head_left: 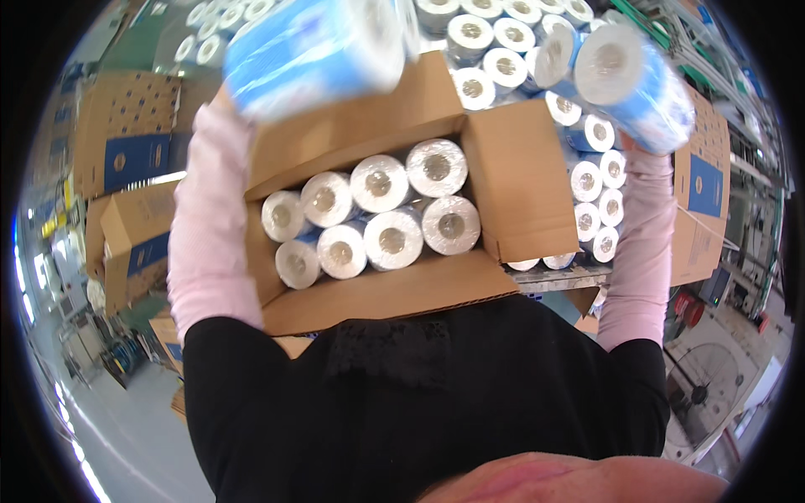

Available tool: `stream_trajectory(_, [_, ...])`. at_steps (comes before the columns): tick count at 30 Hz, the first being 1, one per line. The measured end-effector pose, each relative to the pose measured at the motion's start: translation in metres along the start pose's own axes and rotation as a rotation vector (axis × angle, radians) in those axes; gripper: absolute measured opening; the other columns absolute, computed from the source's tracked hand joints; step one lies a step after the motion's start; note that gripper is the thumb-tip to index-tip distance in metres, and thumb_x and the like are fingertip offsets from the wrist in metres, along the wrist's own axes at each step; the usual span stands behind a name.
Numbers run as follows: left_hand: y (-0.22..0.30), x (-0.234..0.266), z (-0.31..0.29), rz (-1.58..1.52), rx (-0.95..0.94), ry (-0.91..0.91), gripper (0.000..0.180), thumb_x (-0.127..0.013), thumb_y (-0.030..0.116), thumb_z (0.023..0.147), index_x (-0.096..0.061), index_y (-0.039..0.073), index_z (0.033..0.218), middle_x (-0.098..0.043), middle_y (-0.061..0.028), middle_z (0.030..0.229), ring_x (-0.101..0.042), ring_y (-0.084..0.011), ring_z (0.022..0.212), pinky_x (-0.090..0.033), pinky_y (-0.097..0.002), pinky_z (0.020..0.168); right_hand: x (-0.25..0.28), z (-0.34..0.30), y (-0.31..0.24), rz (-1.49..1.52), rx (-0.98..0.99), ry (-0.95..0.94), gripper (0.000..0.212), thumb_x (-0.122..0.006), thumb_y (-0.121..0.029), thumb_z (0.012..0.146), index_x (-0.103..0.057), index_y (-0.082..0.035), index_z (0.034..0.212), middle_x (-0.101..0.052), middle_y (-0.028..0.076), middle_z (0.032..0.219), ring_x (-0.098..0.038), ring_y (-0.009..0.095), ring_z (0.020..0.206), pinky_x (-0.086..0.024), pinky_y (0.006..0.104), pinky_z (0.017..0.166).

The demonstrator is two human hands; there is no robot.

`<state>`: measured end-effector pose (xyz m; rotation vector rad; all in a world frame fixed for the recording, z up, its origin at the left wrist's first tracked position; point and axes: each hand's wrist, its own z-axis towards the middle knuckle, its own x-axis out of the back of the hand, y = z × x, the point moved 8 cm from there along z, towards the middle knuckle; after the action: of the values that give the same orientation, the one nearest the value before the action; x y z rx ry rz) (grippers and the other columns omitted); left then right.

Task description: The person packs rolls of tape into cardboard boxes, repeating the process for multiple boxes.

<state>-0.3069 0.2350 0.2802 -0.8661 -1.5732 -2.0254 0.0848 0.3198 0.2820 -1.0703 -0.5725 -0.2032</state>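
Cardboard cartons (130,134) with blue panels stack at far left. Next, left hand, hidden behind a blue-wrapped roll pack (314,46) raised at upper left; its grip cannot be told. That blurred pack lies with its long axis running left to right. Below centre sits an open cardboard box (402,293) against the person's body, holding eight wrapped paper rolls (377,218) with core ends facing up. Far right, right hand, also hidden, lifts a second blue-wrapped pack (637,80), its white round end turned toward the camera, long axis slanting away rightward; grip unclear.
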Motion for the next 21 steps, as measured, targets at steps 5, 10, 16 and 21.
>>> stream_trajectory(5, [0.055,0.035,-0.143,-0.697,0.354,-0.409,0.034,-0.075,0.011,0.067,-0.062,0.009,0.098,-0.059,-0.0079,0.104,-0.058,-0.023,0.096,-0.047,-0.0308,0.083,-0.114,-0.006,-0.142,0.785,0.216,-0.711,0.043,-0.06,-0.021,0.084,-0.055,-0.002,0.122,-0.061,0.013,0.109,-0.062,0.024,0.099,-0.052,0.0356,0.083])
stream_trajectory(10, [0.069,0.007,-0.223,0.459,0.191,-0.355,0.027,-0.066,0.004,0.055,-0.064,0.009,0.082,-0.052,-0.0135,0.09,-0.051,-0.0338,0.089,-0.044,-0.0392,0.077,-0.28,-0.129,-0.244,-0.123,0.67,-0.93,0.037,-0.067,-0.025,0.064,-0.069,-0.008,0.097,-0.055,0.016,0.098,-0.051,0.034,0.099,-0.04,0.0452,0.088])
stream_trajectory(16, [0.004,0.004,-0.193,0.181,0.636,-0.623,0.027,-0.068,0.015,0.074,-0.068,0.007,0.1,-0.069,-0.0122,0.086,-0.067,-0.0235,0.077,-0.052,-0.0342,0.073,-0.274,-0.113,-0.228,0.056,0.542,-0.774,0.044,-0.069,-0.024,0.071,-0.06,-0.009,0.112,-0.054,0.015,0.111,-0.048,0.033,0.11,-0.032,0.0476,0.099])
stream_trajectory(21, [-0.104,0.002,-0.045,0.189,0.281,-0.094,0.034,-0.064,0.016,0.081,-0.062,0.006,0.114,-0.065,-0.0128,0.101,-0.062,-0.0216,0.092,-0.047,-0.033,0.085,-0.248,-0.067,-0.106,-0.391,0.415,-0.783,0.047,-0.067,-0.023,0.079,-0.054,-0.01,0.122,-0.057,0.013,0.12,-0.054,0.032,0.111,-0.043,0.0406,0.093])
